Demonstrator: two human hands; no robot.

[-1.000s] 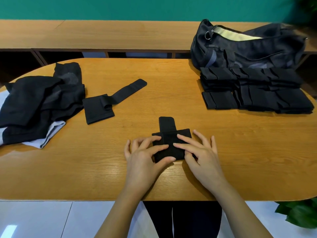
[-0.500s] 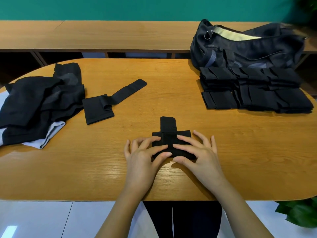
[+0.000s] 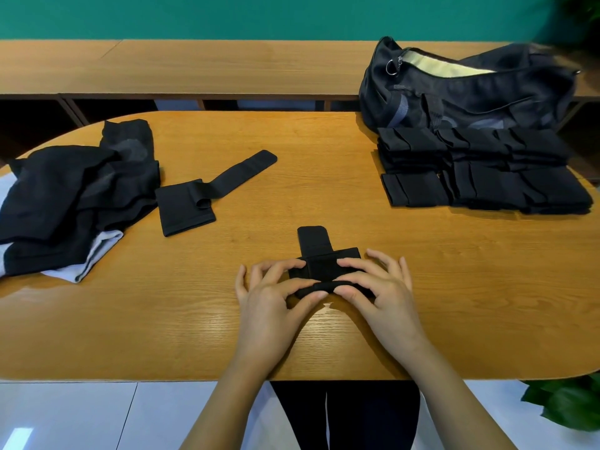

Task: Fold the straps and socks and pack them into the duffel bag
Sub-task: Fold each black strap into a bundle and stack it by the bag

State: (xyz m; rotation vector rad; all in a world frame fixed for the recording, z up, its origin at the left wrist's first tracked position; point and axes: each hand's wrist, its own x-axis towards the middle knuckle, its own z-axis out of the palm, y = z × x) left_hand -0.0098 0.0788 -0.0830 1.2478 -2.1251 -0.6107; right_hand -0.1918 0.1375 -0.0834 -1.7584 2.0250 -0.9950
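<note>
- The left hand [image 3: 272, 297] and the right hand [image 3: 380, 293] are close together at the near middle of the wooden table [image 3: 454, 287]. Their thumbs almost touch.
- Both hands are on one small black strap [image 3: 324, 264]. It lies on the table right in front of the person.
- The left hand pinches the near edge of the black strap. The thumb is at the edge and the bent fingers press on top.
- The right hand pinches the same edge on the other side, with its fingers bent and spread a little.
- Between the thumbs and fingers the near edge is lifted a bit off the table.
- A short tab of the black strap pokes out past the fingers, pointing away from the person.
- A second strap [image 3: 201, 196] lies open further away on the left. Its long tail points to the far right, and no hand touches it.
- A dark pile [image 3: 74, 196] of cloth sits at the left end of the table, right beside the second strap.
- A stack of folded straps [image 3: 480, 170] sits in neat rows at the far right.
- The duffel bag [image 3: 470, 95] stands just behind that stack. Its top is open and a pale lining shows.
</note>
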